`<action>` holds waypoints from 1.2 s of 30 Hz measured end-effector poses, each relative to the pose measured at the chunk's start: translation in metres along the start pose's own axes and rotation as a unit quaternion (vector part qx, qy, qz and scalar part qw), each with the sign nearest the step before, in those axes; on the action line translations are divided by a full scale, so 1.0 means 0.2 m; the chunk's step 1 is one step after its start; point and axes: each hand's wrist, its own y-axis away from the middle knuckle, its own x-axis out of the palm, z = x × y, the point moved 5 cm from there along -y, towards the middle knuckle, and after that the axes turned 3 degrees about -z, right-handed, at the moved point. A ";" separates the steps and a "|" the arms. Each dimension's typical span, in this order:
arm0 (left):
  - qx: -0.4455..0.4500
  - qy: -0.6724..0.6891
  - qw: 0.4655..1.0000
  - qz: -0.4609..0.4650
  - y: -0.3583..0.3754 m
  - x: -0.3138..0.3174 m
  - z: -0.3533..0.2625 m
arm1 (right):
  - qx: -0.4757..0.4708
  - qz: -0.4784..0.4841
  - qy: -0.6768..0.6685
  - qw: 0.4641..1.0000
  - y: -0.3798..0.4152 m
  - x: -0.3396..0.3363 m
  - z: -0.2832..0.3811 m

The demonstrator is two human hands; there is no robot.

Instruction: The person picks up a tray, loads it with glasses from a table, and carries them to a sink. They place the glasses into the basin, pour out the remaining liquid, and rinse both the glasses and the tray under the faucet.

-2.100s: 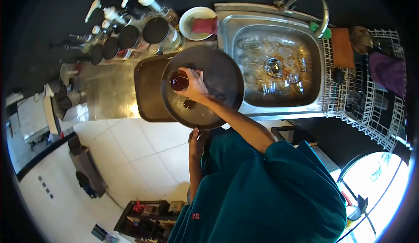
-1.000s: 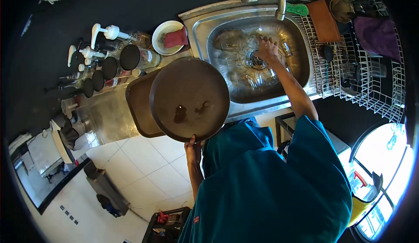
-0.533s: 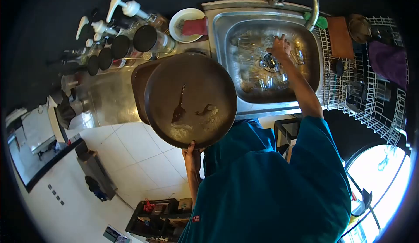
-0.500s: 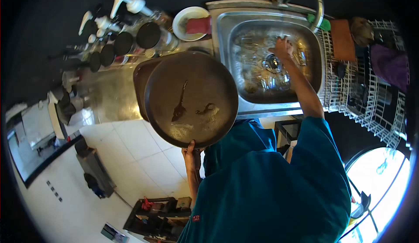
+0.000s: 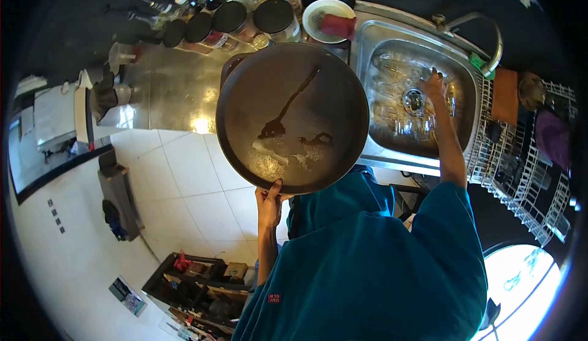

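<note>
My left hand [image 5: 269, 203] grips the near rim of a large round dark brown serving tray [image 5: 294, 108], thumb on top. Water streaks and suds lie on the tray's flat surface, and it is tilted toward me. Over the sink [image 5: 468, 114], my right hand [image 5: 435, 87] hovers with its fingers apart and holds nothing I can see. Several clear drinking glasses [image 5: 389, 87] lie below and beside it in the basin, near the round drain [image 5: 414, 101].
A curved faucet [image 5: 496, 44] rises behind the sink. Right of it stands a white wire dish rack [image 5: 496, 163] with an orange cloth [image 5: 505, 96]. A white bowl [image 5: 312, 19] holds a red cloth [image 5: 338, 26]. Dark-lidded jars [image 5: 274, 16] line the counter's back. Another brown tray [image 5: 228, 68] is partly hidden.
The view has shifted, so the counter and sink appear farther right. The tray shows its face more fully, still in my left hand. My right hand stays over the basin, its fingers less spread.
</note>
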 end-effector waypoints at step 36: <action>0.399 -0.420 0.806 0.123 -0.11 0.82 0.25 | -0.099 -0.122 -0.577 0.801 1.53 -1.08 0.53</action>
